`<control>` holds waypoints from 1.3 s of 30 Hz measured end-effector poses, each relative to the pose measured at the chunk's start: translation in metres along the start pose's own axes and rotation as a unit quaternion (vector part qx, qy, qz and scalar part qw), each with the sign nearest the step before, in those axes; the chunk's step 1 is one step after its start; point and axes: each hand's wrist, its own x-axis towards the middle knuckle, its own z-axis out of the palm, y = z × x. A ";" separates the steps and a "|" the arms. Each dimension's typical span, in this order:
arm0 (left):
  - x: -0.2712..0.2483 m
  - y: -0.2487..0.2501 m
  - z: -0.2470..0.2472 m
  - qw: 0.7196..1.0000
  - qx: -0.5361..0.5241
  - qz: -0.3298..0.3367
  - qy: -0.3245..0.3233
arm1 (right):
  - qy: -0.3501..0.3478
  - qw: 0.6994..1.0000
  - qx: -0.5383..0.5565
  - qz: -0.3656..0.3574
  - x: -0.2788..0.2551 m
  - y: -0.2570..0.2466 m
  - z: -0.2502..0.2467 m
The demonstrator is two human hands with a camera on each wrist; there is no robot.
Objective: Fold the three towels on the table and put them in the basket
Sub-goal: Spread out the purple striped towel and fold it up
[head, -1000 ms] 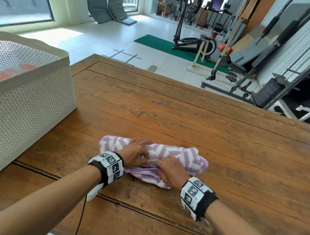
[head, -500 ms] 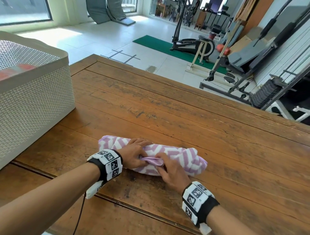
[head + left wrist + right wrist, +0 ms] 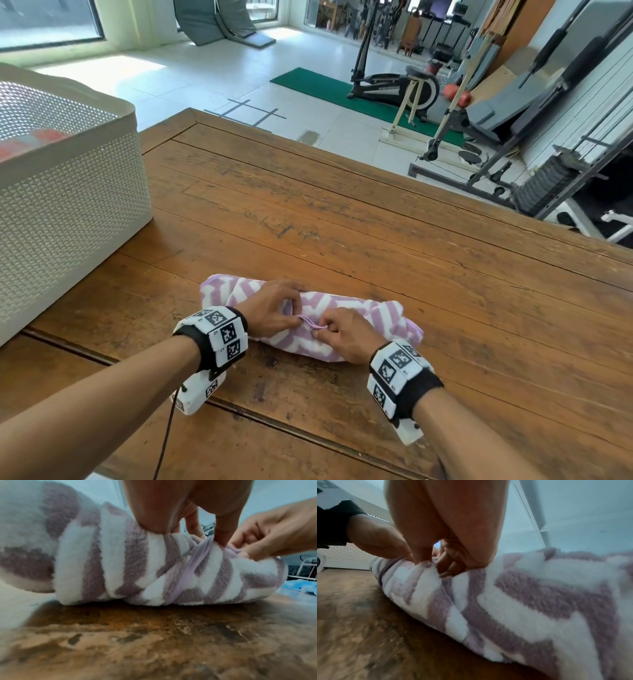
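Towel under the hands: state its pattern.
The towel has a lilac-and-white zigzag pattern, clearest in the head view.

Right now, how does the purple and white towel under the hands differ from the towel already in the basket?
The purple and white towel lies bundled on the wooden table, while the red towel sits inside the white basket. The purple one is pinched at its trim by the left hand and the right hand; the red one is untouched. The purple one shows fully; the red one only partly.
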 end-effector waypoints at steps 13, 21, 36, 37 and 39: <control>0.004 0.011 0.012 0.976 0.207 -0.043 -0.047 | -0.099 0.992 -0.064 0.045 0.019 -0.009 -0.002; -0.018 0.010 0.016 0.938 0.333 0.099 -0.012 | -0.107 0.992 -0.059 0.030 0.025 -0.005 -0.008; -0.019 0.022 0.012 0.890 0.453 0.034 -0.033 | 0.000 0.997 -0.078 -0.025 0.017 -0.003 -0.013; -0.018 0.024 0.010 0.902 0.429 0.027 -0.041 | 0.034 0.994 -0.090 -0.051 0.010 -0.001 -0.011; -0.012 0.022 0.012 0.926 0.374 0.009 -0.060 | 0.085 0.982 -0.109 -0.126 -0.007 0.003 -0.006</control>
